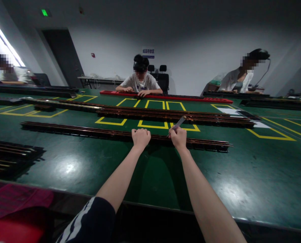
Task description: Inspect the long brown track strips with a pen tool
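Crosswise before me on the green table lies a long dark rail (102,132) with copper-coloured strips along it. My left hand (141,138) is closed over its middle, with the fingers curled down on the far side, partly hidden. Just to the right, my right hand (179,137) grips a slim, greyish pen-like tool (180,122). The tool leans, with its back end up to the right and its lower end down near the rail. Whether its tip touches the rail I cannot tell.
Beyond the rail lies a bundle of similar rails (165,114). More rails (8,156) are stacked at the left. Yellow tape outlines (272,137) mark the green table (241,175). Across it, a person (142,84) handles a red rail (191,98); two other people sit at the sides.
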A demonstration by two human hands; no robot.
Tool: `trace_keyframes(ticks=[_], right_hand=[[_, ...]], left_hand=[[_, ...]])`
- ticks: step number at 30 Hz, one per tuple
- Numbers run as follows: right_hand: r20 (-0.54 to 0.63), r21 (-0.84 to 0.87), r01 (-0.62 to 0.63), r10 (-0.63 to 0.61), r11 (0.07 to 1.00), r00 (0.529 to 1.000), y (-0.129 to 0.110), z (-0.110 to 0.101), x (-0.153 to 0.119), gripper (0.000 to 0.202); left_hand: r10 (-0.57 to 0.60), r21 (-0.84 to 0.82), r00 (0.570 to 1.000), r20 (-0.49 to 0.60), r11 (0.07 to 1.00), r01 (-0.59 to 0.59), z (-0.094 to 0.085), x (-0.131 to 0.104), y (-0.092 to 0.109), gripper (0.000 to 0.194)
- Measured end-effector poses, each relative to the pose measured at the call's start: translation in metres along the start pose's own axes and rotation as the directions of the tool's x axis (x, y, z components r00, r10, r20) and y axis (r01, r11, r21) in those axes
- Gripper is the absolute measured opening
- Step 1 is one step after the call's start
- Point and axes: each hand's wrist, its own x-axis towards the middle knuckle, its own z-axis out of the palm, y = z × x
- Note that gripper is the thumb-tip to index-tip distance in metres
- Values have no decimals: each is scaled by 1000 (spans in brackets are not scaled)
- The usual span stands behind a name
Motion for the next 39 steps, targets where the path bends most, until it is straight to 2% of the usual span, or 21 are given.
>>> trace_keyframes(ticks=[5, 14, 20, 25, 30, 39], right_hand=[[73, 50, 13, -17, 999, 997, 0, -1, 0, 22], [36, 81, 44, -47, 996, 998, -1, 1, -2, 27], [42, 27, 32, -33, 999, 999, -1, 1, 0, 23], [37, -2, 49, -49, 999, 998, -1, 2, 0, 21], [9, 4, 71, -71, 997, 997, 2, 2, 1, 22], [7, 39, 75, -75, 996, 997, 2, 2, 0, 24]], left_hand=[[2, -9, 1000, 12, 1000, -2, 1, 0, 0, 46], [75, 26, 997, -11, 997, -74, 3, -3, -3, 43], [179, 60, 983, -50, 983, -176, 1, -7, 10, 43], [267, 65, 964, 0, 962, -266, 4, -12, 21, 43], [348, 87, 936, 50, 932, -351, 9, -13, 18, 43], [336, 75, 941, 48, 938, -338, 8, -11, 19, 43]])
